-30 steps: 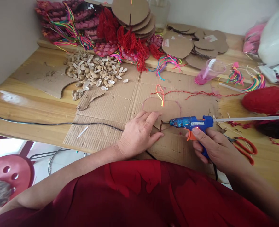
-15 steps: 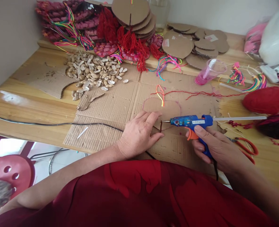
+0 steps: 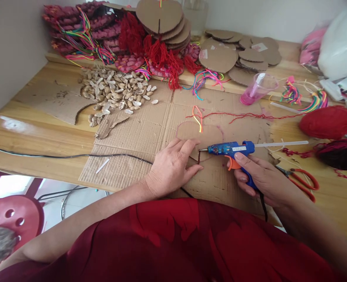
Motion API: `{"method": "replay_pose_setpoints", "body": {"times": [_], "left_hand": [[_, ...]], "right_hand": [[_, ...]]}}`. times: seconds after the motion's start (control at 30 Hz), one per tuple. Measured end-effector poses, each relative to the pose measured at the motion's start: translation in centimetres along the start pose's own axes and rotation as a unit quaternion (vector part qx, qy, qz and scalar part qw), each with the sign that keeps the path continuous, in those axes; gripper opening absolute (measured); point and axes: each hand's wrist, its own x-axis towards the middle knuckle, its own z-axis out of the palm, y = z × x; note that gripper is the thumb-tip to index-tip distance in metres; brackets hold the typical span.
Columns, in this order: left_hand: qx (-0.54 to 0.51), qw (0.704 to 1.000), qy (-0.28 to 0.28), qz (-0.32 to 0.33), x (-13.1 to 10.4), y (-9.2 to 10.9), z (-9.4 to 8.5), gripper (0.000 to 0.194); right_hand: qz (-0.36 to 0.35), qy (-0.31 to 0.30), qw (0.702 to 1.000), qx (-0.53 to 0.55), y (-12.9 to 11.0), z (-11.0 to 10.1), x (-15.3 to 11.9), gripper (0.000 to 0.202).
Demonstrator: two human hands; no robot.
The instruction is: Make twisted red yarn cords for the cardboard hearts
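My right hand (image 3: 257, 176) is wrapped round a blue glue gun (image 3: 230, 149) with an orange trigger, a clear glue stick poking out of its back. The nozzle points left and meets a short dark slot or strip (image 3: 199, 156) at the lower part of a heart-shaped cardboard piece (image 3: 201, 129). On that piece's left side rests my left hand (image 3: 175, 164), palm down, thumb apart from the fingers, holding nothing that shows. A looped orange and yellow cord (image 3: 198, 119) lies at the top of the heart.
Peanut shells (image 3: 117, 90) are heaped at the back left. Behind are cardboard hearts (image 3: 218, 55) and red tassels (image 3: 160, 51). To the right are a pink cup (image 3: 254, 92), red yarn (image 3: 328, 121) and orange-handled pliers (image 3: 304, 180). A black cable (image 3: 73, 156) crosses the left side.
The view has shifted slightly. The glue gun has moved a little left with my right hand, and its glue stick sticks out less at the back. My left hand stays in place.
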Motion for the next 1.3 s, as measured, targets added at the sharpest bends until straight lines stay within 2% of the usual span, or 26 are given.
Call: {"method": "replay_pose_setpoints", "body": {"times": [0.23, 0.43, 0.73, 0.9, 1.17, 1.3], "left_hand": [[0.000, 1.000, 0.002, -0.001, 0.0, 0.1, -0.1, 0.052], [-0.007, 1.000, 0.004, 0.001, 0.0, 0.1, -0.1, 0.051], [-0.010, 1.000, -0.003, -0.001, 0.1, 0.1, -0.1, 0.049], [-0.010, 1.000, 0.005, 0.000, 0.0, 0.1, 0.0, 0.050], [-0.012, 1.000, 0.001, -0.005, 0.1, 0.1, -0.1, 0.050], [-0.013, 1.000, 0.004, -0.002, 0.1, 0.1, -0.1, 0.049]], "right_hand": [[-0.026, 0.001, 0.999, 0.029, 0.0, -0.2, -0.1, 0.047], [-0.021, -0.010, 1.000, 0.002, 0.6, -0.3, -0.9, 0.046], [-0.031, 0.018, 0.999, -0.018, 0.4, -0.1, 0.1, 0.047], [-0.061, 0.038, 0.997, -0.014, 0.1, -0.1, 0.0, 0.050], [-0.074, 0.029, 0.990, -0.117, 0.1, -0.3, -1.0, 0.050], [-0.081, 0.045, 0.990, -0.110, -0.1, -0.1, -0.4, 0.049]]}}
